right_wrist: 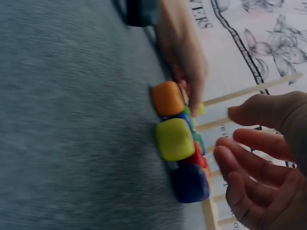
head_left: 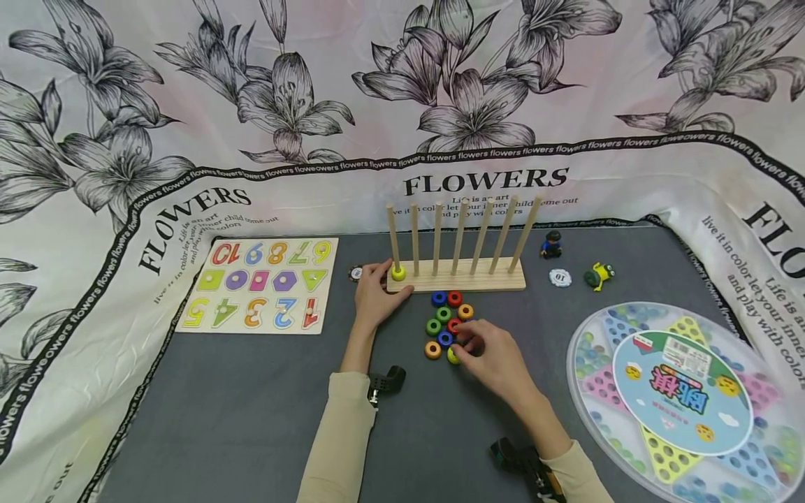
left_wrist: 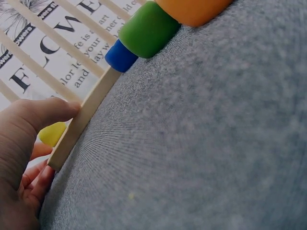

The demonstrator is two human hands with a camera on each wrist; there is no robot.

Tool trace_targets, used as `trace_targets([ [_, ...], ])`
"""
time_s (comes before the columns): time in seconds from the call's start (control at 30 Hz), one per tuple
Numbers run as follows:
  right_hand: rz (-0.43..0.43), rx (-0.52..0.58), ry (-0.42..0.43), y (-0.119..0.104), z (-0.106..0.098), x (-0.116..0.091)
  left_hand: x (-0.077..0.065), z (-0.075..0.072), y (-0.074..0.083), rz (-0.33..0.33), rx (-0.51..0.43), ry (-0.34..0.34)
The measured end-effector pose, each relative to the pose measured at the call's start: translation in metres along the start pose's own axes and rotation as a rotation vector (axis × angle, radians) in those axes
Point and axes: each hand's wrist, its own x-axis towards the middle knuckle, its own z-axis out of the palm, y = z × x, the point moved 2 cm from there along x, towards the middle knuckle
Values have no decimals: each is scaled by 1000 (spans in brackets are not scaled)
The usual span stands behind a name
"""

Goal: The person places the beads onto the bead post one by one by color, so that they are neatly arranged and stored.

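Observation:
A wooden peg stand [head_left: 459, 276] has a row of upright pegs, with one yellow bead [head_left: 398, 272] around its leftmost peg. My left hand [head_left: 377, 297] grips the stand's left end; the left wrist view shows the thumb on its edge and the fingers round the end. In front of the stand lies a cluster of loose beads: orange [head_left: 432, 350], green [head_left: 433, 327], blue [head_left: 438, 299], red [head_left: 454, 299] and yellow [right_wrist: 175, 139]. My right hand [head_left: 497, 356] hovers at the cluster's right side, thumb and fingers apart, with nothing between them in the right wrist view.
A number and shape board [head_left: 258, 285] lies at the left. A round game board [head_left: 682, 391] takes up the right side. Behind it sit a small figure [head_left: 550, 245], a white token [head_left: 560, 278] and a green frog toy [head_left: 599, 276]. A small round piece [head_left: 356, 273] lies by my left hand.

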Motion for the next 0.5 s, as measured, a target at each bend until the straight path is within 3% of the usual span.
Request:
trace_targets([
  [0.17,53,-80,-45,1,6,-7,1,0,0,-28,-7,-13],
  [0.5,13,-218,-42,1,15,-14,-1,-2,0,-43,-41,-22],
])
